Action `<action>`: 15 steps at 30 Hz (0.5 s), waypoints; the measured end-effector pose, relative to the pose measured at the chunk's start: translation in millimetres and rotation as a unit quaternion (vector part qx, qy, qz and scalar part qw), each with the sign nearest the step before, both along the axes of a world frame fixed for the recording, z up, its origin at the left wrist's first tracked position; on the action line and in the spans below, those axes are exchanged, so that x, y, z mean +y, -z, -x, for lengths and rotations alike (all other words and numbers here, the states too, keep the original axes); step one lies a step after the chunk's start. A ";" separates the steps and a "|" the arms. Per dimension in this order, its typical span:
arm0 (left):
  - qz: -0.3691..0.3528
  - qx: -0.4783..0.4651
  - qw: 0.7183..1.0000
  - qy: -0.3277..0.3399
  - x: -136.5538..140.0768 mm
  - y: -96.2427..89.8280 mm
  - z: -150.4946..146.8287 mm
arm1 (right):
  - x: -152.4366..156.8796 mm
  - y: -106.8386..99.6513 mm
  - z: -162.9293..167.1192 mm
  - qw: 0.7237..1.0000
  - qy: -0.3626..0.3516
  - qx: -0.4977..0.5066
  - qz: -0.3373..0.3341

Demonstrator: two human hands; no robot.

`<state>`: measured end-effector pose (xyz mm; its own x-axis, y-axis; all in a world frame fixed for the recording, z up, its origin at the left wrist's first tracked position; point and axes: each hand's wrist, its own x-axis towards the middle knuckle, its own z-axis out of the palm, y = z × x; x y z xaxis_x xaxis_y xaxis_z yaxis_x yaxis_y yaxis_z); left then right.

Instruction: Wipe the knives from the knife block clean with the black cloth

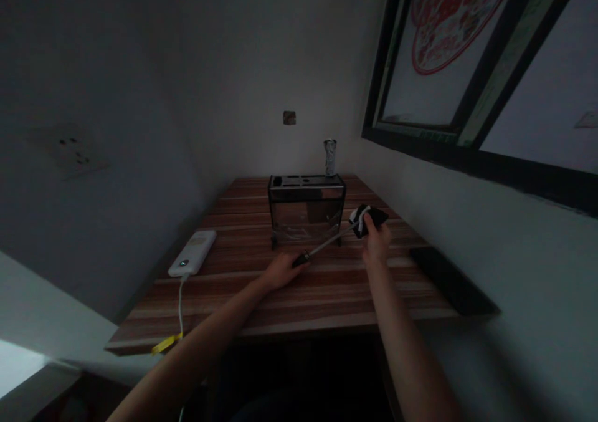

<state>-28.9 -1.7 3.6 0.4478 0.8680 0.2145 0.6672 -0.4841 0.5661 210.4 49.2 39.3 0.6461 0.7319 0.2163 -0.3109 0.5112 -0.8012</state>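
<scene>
My left hand (282, 270) is closed round the dark handle of a honing steel (332, 237), just above the front of the table. Its thin grey rod slants up to the right. At the rod's far end, my right hand (376, 240) grips a black and white cloth (359, 219), which covers the tip. Behind the rod stands a knife rack (307, 195) with a dark frame, slots in its top and clear panels. A shiny silver handle (330, 158) sticks up from the rack's right end.
The striped wooden table (252, 222) runs back to the wall. On its left lies a white power bank (193, 254) with a white cable (180, 303) bearing a yellow tag (166, 343). A flat black object (452, 281) lies at the right edge. A dark-framed picture (448, 54) hangs on the right.
</scene>
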 end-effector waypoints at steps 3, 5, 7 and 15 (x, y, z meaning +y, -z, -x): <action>-0.005 0.002 1.000 0.004 0.0 0.7 -0.1 | 1.8 0.8 -3.8 1.000 0.015 0.000 -0.002; -0.006 0.005 1.000 0.004 -0.3 0.4 0.0 | 2.3 1.2 -4.6 1.000 0.014 0.009 0.000; -0.005 0.008 1.000 0.004 -0.9 -0.7 0.1 | 1.9 1.3 -4.0 1.000 0.001 0.026 0.001; -0.006 0.002 1.000 0.011 -2.6 -5.7 -0.6 | -2.8 2.1 9.0 0.996 -0.082 0.032 -0.006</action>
<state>-28.3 -4.2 9.3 0.4677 0.8552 0.2234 0.6584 -0.5057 0.5575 201.4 46.4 37.2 0.5305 0.8266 0.1881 -0.4408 0.4585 -0.7717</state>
